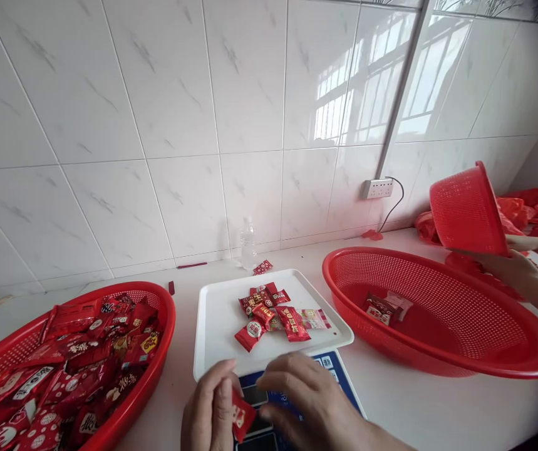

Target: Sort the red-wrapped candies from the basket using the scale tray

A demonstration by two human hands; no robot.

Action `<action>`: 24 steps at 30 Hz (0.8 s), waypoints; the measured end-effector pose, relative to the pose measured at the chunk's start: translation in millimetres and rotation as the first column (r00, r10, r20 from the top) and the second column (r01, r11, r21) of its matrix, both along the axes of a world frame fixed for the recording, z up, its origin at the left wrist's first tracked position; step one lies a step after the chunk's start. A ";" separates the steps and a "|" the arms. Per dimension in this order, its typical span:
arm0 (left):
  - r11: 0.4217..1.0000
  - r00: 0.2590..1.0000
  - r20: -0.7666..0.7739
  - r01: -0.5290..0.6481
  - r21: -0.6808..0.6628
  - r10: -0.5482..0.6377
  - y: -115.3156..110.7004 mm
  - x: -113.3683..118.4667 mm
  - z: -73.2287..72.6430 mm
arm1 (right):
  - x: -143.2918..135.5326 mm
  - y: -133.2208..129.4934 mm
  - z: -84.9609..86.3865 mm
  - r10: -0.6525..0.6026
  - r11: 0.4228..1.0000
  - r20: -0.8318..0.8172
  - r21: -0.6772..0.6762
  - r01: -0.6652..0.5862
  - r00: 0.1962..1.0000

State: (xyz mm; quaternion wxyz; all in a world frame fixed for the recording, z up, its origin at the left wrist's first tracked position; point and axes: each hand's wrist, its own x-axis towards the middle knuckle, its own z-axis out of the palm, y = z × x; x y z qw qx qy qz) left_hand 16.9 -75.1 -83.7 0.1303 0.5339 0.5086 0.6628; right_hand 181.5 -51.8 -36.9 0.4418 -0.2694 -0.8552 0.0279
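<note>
My left hand (212,407) is closed around a small red candy packet (243,416), whose end pokes out past the fingers. Close by on the right, my right hand (309,398) hovers over the scale's blue panel (329,376), thumb and curved fingers apart; its thumb tip is near the packet. Beyond both hands, several red, brown and pink snack packets (292,322) lie heaped on the scale's white tray (217,326). The hands cover part of the panel and its displays.
On the left stands a red basket (168,313) full of red snack packets. The right-hand red basket (344,266) holds a few packets. Behind it, another person's hands (522,263) tilt a red colander (466,210). A clear bottle (248,244) stands by the tiled wall, near a socket strip (378,188).
</note>
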 end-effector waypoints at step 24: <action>0.996 0.995 0.060 0.080 0.036 -0.082 17.8 -19.1 -7.8 | 13.5 47.1 35.0 0.089 0.827 0.567 -0.500 0.257 0.819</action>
